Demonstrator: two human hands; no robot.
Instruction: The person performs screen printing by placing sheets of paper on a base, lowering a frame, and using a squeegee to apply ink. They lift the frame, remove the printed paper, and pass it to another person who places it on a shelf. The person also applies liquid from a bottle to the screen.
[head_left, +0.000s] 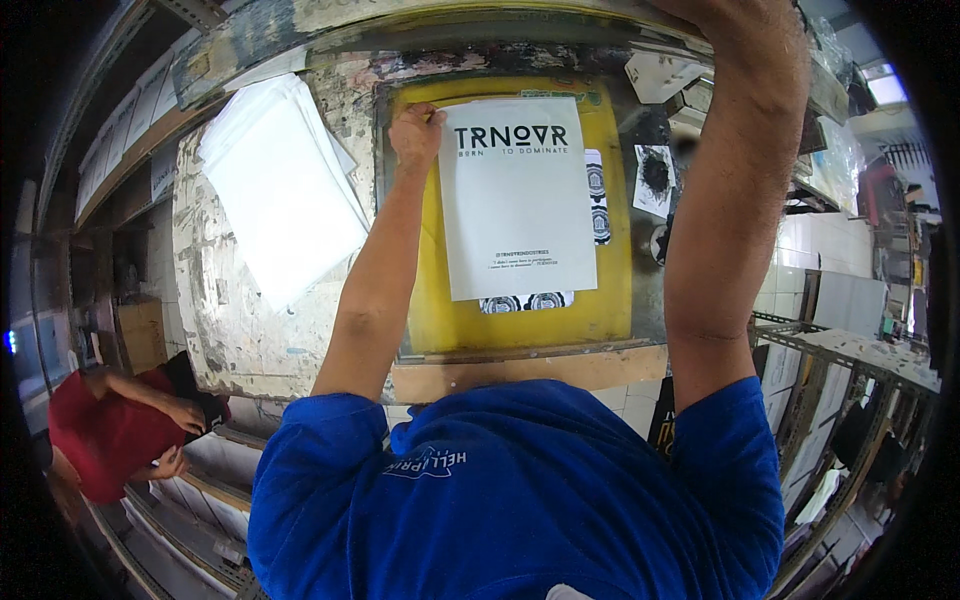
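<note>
At the lower left, a co-worker in a red shirt (pixel 85 435); right of them, a stack of white paper sheets (pixel 285 195) on the stained table (pixel 215 325); next, the left hand (pixel 414 138), its fingers drawn together on the upper left corner of a white printed sheet (pixel 520 215); that sheet lies over black-and-white printed cards (pixel 600 218) on a yellow screen-printing mesh (pixel 612 300); just right, a black-smudged white card (pixel 654 178); farthest right, the right forearm (pixel 735 190), its hand past the upper edge, finger state impossible to tell.
</note>
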